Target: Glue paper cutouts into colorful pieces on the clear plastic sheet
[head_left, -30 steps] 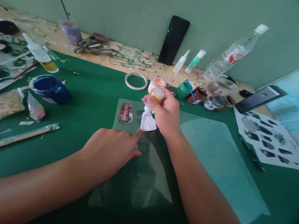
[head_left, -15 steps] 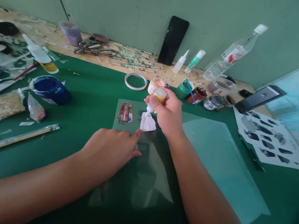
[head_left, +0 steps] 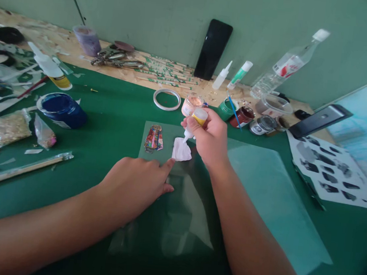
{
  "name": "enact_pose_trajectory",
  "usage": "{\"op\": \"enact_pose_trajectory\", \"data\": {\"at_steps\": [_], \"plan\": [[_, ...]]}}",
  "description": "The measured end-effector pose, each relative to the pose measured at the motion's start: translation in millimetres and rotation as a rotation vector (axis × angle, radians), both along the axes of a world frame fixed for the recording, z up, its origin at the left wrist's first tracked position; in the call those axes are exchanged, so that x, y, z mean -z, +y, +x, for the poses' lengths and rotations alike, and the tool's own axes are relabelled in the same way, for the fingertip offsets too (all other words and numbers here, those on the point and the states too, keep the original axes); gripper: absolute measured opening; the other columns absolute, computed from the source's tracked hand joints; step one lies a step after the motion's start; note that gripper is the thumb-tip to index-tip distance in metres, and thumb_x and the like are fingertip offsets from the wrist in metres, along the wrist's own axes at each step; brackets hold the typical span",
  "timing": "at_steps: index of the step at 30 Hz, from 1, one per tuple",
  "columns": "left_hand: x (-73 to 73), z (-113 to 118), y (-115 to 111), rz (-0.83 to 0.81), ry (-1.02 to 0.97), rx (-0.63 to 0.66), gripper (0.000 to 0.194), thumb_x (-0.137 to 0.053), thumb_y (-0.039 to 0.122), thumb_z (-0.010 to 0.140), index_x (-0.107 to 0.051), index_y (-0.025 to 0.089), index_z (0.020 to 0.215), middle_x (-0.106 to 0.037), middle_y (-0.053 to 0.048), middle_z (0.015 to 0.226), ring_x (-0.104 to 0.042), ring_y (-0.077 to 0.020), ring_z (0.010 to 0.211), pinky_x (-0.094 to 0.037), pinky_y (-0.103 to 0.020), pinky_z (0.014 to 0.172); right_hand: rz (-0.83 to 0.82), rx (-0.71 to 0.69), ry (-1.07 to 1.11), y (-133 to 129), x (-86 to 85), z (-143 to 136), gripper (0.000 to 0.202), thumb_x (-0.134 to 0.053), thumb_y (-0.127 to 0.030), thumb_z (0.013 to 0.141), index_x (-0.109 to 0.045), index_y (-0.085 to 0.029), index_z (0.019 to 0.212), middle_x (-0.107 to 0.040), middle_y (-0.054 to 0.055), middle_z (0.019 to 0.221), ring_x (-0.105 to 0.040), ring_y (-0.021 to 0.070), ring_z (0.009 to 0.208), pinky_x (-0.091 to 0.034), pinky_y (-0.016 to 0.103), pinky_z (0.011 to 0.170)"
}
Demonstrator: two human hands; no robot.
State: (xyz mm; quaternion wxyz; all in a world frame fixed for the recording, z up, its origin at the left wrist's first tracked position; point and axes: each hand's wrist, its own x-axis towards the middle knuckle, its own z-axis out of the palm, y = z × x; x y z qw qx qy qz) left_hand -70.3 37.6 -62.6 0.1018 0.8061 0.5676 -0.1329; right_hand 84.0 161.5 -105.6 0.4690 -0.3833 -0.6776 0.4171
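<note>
A small pale, whitish piece (head_left: 182, 150) lies flat on a clear plastic sheet (head_left: 192, 200) over the green mat. My left hand (head_left: 142, 179) holds it down at its lower left corner with a stretched index finger; the thumb is apart and nothing is gripped. Wrapped round a small glue bottle (head_left: 199, 116) with a yellow label, my right hand (head_left: 212, 136) tips it nozzle down. The nozzle tip meets or hovers just over the pale piece's upper right part; I cannot tell which. Left of it lies a colourful patterned cutout (head_left: 154, 138).
Paint jars, green (head_left: 225, 109), dark red (head_left: 243, 117) and peach (head_left: 192, 105), stand behind my right hand. A blue jar (head_left: 62, 110) and another glue bottle (head_left: 52, 69) are left. A phone (head_left: 213, 50) leans on the wall near a plastic bottle (head_left: 287, 65). A white tape ring (head_left: 167, 99) lies behind.
My right hand has shifted slightly right with the glue bottle, its nozzle moving from the pale piece's upper edge toward its right side. My left hand stays in place.
</note>
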Motion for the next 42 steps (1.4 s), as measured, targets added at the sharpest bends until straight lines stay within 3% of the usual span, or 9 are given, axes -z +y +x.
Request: {"op": "enact_pose_trajectory", "data": {"at_steps": [3,13,24,31,42], "plan": [[0.3,-0.3,-0.5,-0.003,0.004,-0.003,0.060,-0.050,0.052,0.094,-0.043,0.025,0.147,-0.075,-0.010,0.095,-0.072,-0.0317,0.076,-0.049,-0.035,0.053,-0.032,0.047,0.077,-2.4,-4.1,-1.4,0.036,-0.072,-0.052,0.079,-0.059,-0.023,0.095,-0.069,0.003,0.084,-0.068,0.0223,0.080,-0.055,0.041,0.077],[0.0,0.0,0.4,0.001,-0.002,0.000,0.059,-0.050,0.052,0.094,-0.044,0.025,0.146,-0.075,-0.009,0.095,-0.072,-0.0311,0.075,-0.049,-0.035,0.053,-0.097,-0.028,0.167,-8.5,-8.2,-8.5,0.033,-0.076,-0.045,0.076,-0.060,-0.021,0.092,-0.068,0.002,0.081,-0.070,0.0215,0.077,-0.056,0.039,0.075],[-2.9,0.7,0.6,-0.031,-0.011,-0.025,0.058,-0.049,0.051,0.095,-0.044,0.026,0.146,-0.074,-0.011,0.097,-0.072,-0.0299,0.078,-0.048,-0.032,0.056,-0.141,-0.114,0.132,-12.5,-12.5,-9.6,0.033,-0.076,-0.047,0.077,-0.059,-0.021,0.091,-0.067,0.001,0.080,-0.069,0.0195,0.079,-0.056,0.038,0.078],[-1.7,1.1,0.8,-0.009,-0.011,-0.005,0.059,-0.049,0.051,0.094,-0.044,0.025,0.146,-0.075,-0.010,0.096,-0.072,-0.0330,0.079,-0.050,-0.036,0.054,-0.172,-0.132,0.151,-8.8,-13.8,-5.0,0.034,-0.078,-0.045,0.074,-0.059,-0.021,0.089,-0.065,0.000,0.075,-0.068,0.0186,0.074,-0.056,0.037,0.075],[-3.5,0.5,0.5,-0.030,-0.007,-0.016,0.057,-0.048,0.051,0.095,-0.044,0.026,0.146,-0.074,-0.011,0.097,-0.072,-0.0314,0.080,-0.049,-0.033,0.057,-0.175,-0.164,0.046,-3.9,-14.8,6.5,0.032,-0.077,-0.045,0.076,-0.060,-0.021,0.089,-0.068,0.002,0.077,-0.069,0.0203,0.074,-0.055,0.036,0.068]]}}
